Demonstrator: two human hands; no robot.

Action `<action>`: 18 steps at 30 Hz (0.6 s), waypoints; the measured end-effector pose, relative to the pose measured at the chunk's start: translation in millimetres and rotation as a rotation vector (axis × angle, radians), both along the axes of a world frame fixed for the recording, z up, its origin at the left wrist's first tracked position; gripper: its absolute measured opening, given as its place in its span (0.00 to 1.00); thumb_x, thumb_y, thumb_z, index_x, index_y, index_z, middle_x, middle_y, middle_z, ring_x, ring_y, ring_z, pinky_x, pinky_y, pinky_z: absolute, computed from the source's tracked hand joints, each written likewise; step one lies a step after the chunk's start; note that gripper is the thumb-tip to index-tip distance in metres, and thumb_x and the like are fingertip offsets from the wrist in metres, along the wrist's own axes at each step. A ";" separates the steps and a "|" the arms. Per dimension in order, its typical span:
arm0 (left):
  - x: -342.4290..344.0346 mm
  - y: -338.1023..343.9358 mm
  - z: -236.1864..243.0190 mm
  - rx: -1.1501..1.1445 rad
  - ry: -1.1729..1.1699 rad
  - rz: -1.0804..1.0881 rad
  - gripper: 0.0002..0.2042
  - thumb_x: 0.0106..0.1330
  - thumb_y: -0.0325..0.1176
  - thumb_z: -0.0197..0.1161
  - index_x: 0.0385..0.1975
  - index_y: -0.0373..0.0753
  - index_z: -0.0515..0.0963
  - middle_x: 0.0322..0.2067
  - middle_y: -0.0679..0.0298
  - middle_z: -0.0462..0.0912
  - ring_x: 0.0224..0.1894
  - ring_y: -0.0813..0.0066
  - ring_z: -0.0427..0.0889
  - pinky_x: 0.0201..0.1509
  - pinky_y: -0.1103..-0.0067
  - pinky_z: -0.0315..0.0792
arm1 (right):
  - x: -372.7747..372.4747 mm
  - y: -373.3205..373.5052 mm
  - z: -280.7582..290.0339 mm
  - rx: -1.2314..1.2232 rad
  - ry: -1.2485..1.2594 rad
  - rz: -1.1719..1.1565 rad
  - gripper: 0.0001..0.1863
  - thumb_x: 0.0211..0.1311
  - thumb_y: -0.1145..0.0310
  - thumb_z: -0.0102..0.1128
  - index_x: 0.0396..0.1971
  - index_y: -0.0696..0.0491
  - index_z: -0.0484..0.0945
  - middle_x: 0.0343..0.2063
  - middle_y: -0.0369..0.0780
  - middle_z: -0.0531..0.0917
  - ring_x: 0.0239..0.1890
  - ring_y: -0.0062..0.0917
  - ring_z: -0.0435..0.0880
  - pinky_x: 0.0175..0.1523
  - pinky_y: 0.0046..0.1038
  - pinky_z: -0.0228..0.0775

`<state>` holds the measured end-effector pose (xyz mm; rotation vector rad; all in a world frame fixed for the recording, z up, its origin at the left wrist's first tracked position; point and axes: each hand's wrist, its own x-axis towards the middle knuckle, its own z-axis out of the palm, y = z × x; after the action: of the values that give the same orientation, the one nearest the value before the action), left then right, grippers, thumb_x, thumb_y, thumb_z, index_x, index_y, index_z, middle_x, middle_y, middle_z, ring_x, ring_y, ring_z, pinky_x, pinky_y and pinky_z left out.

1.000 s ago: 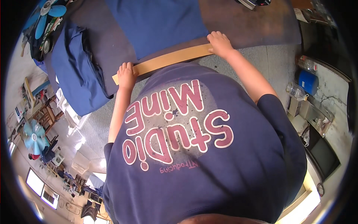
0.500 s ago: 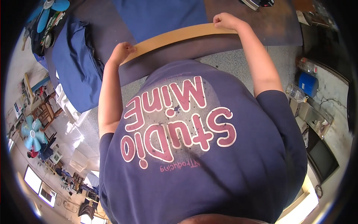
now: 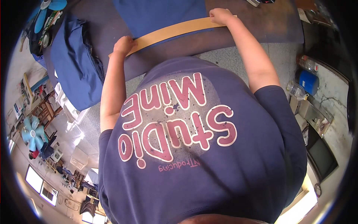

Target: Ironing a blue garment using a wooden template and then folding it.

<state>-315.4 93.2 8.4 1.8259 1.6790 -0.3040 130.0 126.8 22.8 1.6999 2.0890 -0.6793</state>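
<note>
Across the near part of a dark table [image 3: 257, 30] lies a long, flat tan strip [image 3: 175, 30]; whether it is wood or card I cannot make out. My left hand [image 3: 124, 45] is closed on it near its left end, fingers partly hidden. At the right end my right hand [image 3: 220, 16] grips it, thumb and fingers drawn together. Beneath the strip a blue cloth [image 3: 160, 13] is spread flat, and a thin band of it shows along the strip's near edge. The strip's left end sticks out past my left wrist.
Folded blue fabric [image 3: 72, 63] hangs over the table's left edge. Beyond it stand a blue fan [image 3: 41, 18] and tape rolls. A second fan [image 3: 33, 132] is at far left. On the right are a blue container [image 3: 308, 83] and clear plastic bottles [image 3: 295, 89].
Both hands have shifted the tan strip slightly away from me and to the left. A sliver of blue cloth now shows on its near side.
</note>
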 end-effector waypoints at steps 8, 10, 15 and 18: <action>-6.4 -1.5 -1.8 0.040 0.029 -0.008 0.17 0.54 0.43 0.64 0.36 0.35 0.82 0.37 0.52 0.83 0.43 0.55 0.81 0.48 0.69 0.72 | -7.5 -4.5 -6.1 0.045 -0.061 -0.030 0.11 0.54 0.63 0.53 0.35 0.47 0.80 0.34 0.37 0.84 0.42 0.33 0.82 0.48 0.38 0.68; -8.3 -1.0 -2.8 0.028 0.034 -0.007 0.17 0.54 0.43 0.64 0.36 0.35 0.82 0.37 0.52 0.83 0.43 0.55 0.81 0.48 0.69 0.72 | -9.8 -5.8 -5.4 0.041 -0.065 -0.029 0.11 0.53 0.63 0.53 0.35 0.47 0.80 0.34 0.37 0.84 0.42 0.33 0.82 0.48 0.39 0.68; -3.5 -3.1 4.8 0.041 0.051 -0.017 0.17 0.53 0.44 0.63 0.34 0.36 0.83 0.34 0.51 0.83 0.41 0.54 0.82 0.46 0.67 0.73 | -10.2 -7.7 -6.6 0.059 -0.038 -0.031 0.12 0.53 0.61 0.53 0.35 0.48 0.80 0.34 0.38 0.84 0.42 0.33 0.82 0.48 0.38 0.68; -4.2 -4.5 7.9 0.046 0.051 -0.012 0.17 0.54 0.44 0.63 0.34 0.36 0.83 0.34 0.51 0.83 0.40 0.54 0.82 0.46 0.67 0.73 | -10.1 -8.9 -8.2 0.069 -0.025 -0.025 0.12 0.53 0.61 0.54 0.34 0.48 0.80 0.34 0.39 0.84 0.42 0.34 0.82 0.48 0.37 0.68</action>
<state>-319.6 88.7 16.3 1.8767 1.7230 -0.3224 120.0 117.8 14.5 1.7654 2.0993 -0.5965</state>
